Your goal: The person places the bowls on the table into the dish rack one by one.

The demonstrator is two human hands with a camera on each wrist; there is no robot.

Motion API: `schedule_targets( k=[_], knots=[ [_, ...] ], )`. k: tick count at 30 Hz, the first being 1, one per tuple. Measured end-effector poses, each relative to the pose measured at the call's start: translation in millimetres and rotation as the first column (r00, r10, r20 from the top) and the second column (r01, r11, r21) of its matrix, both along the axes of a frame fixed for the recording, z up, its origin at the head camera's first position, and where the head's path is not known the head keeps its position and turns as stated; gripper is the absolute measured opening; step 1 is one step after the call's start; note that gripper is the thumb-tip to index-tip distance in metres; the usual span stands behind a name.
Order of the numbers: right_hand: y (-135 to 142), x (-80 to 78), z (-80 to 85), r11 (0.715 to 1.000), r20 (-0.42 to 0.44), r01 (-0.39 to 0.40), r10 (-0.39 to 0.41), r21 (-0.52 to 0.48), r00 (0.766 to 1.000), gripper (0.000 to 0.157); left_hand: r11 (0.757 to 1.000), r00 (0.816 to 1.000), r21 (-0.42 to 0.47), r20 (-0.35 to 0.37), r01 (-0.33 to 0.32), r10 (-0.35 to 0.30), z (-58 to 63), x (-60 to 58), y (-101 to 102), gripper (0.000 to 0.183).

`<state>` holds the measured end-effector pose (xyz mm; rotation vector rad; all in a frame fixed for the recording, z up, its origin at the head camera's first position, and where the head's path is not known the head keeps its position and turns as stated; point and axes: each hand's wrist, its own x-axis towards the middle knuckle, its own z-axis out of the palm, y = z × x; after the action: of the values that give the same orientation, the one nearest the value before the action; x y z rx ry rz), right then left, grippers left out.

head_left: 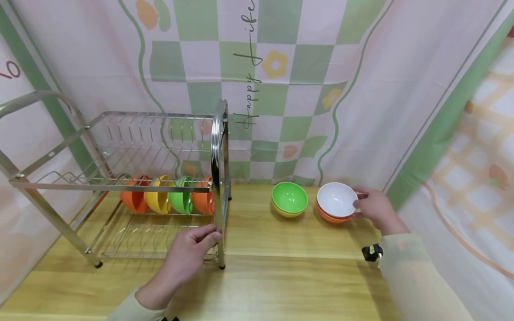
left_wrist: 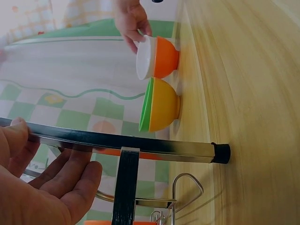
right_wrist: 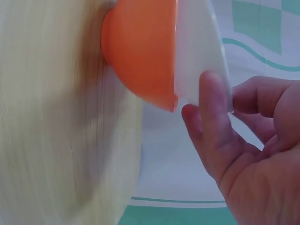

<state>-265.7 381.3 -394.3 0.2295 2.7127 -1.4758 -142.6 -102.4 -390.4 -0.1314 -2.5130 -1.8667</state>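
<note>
A white bowl [head_left: 336, 199] sits nested in an orange bowl [head_left: 333, 217] at the right of the table. My right hand [head_left: 374, 208] pinches the white bowl's right rim between thumb and fingers, as the right wrist view shows up close. My left hand [head_left: 194, 253] holds the front right leg of a metal dish rack [head_left: 218, 214], thumb on one side and fingers on the other. Left of the white bowl, a green bowl [head_left: 290, 197] is nested in a yellow bowl [head_left: 288, 214].
On the rack's lower tier several bowls stand on edge in a row: an orange bowl [head_left: 134, 196], a yellow bowl [head_left: 157, 196], a green bowl [head_left: 180, 197] and another orange bowl [head_left: 202, 199]. A patterned curtain [head_left: 277, 98] hangs behind the wooden table [head_left: 281, 276].
</note>
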Motion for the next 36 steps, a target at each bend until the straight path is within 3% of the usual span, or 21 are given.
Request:
schedule_targets(
  k=[9, 16, 22, 30, 36],
  knots=[
    [-3.0, 10.5, 5.2, 0.987, 0.021, 0.012, -0.009, -0.161, 1.000, 0.069, 1.000, 1.000, 0.006, -0.008, 0.005, -0.004, -0.3, 1.7, 0.8, 0.026],
    [-9.6, 19.6, 10.9, 0.954, 0.044, 0.031, -0.018, -0.299, 0.999, 0.073, 1.000, 1.000, 0.007, -0.015, 0.000, 0.001, -1.6, 1.2, 0.2, 0.026],
    [-21.3, 31.3, 21.5, 0.925, 0.030, -0.001, 0.013, -0.381, 0.999, 0.071, 1.000, 1.000, 0.009, -0.021, -0.009, 0.010, -2.8, 0.6, 0.1, 0.025],
    [-39.6, 51.4, 31.2, 0.896, -0.026, -0.076, 0.073, -0.437, 0.997, 0.064, 1.000, 1.000, 0.025, -0.024, -0.010, 0.011, -4.4, -0.1, 0.3, 0.023],
    [-52.2, 63.2, 33.0, 0.904, -0.014, -0.108, 0.112, -0.415, 0.994, 0.062, 1.000, 1.000, 0.023, -0.022, -0.019, 0.020, -5.3, -0.3, 0.8, 0.023]
  ],
)
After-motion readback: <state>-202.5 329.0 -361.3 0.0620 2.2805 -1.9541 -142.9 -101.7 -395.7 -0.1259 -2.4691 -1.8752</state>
